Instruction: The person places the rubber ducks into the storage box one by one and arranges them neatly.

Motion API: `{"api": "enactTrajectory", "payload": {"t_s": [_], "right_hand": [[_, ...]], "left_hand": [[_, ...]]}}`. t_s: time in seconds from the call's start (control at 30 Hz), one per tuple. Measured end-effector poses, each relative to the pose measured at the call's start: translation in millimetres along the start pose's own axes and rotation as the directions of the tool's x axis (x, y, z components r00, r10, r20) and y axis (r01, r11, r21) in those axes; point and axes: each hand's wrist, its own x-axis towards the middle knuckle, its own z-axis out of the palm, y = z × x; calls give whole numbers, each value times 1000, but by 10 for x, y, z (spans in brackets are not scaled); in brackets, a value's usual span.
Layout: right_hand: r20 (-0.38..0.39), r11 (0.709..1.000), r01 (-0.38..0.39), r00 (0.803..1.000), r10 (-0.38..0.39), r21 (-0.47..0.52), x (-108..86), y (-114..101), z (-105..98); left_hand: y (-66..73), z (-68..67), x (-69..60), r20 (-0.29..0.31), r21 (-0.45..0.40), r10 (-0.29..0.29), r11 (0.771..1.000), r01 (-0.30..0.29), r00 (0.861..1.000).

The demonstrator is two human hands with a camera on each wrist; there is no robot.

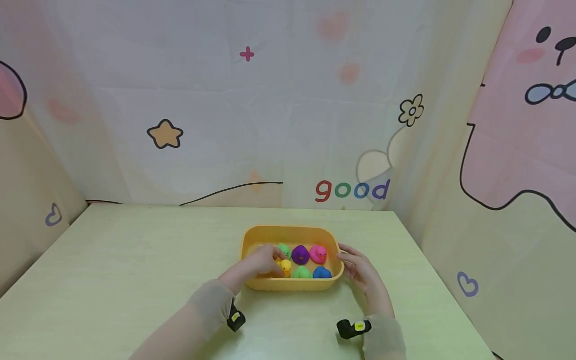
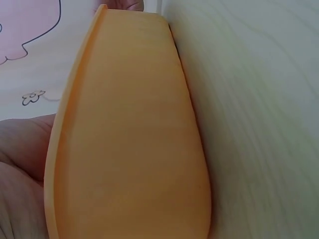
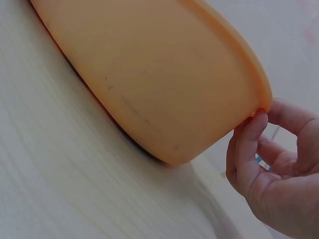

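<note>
A yellow-orange plastic bin (image 1: pixel 292 285) stands on the table with several small rubber ducks in it. My left hand (image 1: pixel 262 261) reaches over the bin's left part, thumb and fingers curled about a yellow rubber duck (image 1: pixel 286 267). Beside that duck are a green duck (image 1: pixel 284 250), a purple duck (image 1: pixel 300 255), a pink duck (image 1: pixel 318 254), another green duck (image 1: pixel 303 272) and a blue duck (image 1: pixel 322 273). My right hand (image 1: pixel 365 272) holds the bin's right end by the rim; the right wrist view shows its fingers (image 3: pixel 251 132) there. The bin's wall (image 2: pixel 129 124) hides the ducks from both wrist views.
The pale wooden table (image 1: pixel 135 260) extends left of the bin and in front of it. Printed cloth (image 1: pixel 270 125) hangs behind and along both sides. A black wrist camera (image 1: pixel 236 318) sits on the left sleeve, another wrist camera (image 1: pixel 353 328) on the right.
</note>
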Motion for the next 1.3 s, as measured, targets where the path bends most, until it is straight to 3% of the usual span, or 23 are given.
{"api": "enactTrajectory", "payload": {"t_s": [0.3,0.63,0.87,0.97,1.07,1.2,1.3], "right_hand": [[2,1000,4,1000,-4,-1,-6,19,-3],[1,1000,7,1000,-7,5,3,29,-28],[4,1000,4,1000,-4,-7,30,19,-7],[-5,999,4,1000,-4,-52,22,-20,12],[-24,987,22,999,-26,-162,-10,-85,42],[-61,944,40,996,-64,-328,-69,-186,74],[-96,904,28,992,-76,-426,-103,-254,87]], "left_hand": [[-27,51,25,7,51,5,999,-5,1000],[-39,95,34,-2,180,56,982,-54,998],[-21,38,-10,29,208,79,975,-83,996],[-12,-20,-46,49,218,87,971,-96,995],[-10,-91,-81,58,252,99,962,-111,993],[5,-197,-137,62,281,126,950,-138,990],[18,-278,-198,7,291,150,945,-145,989]]}}
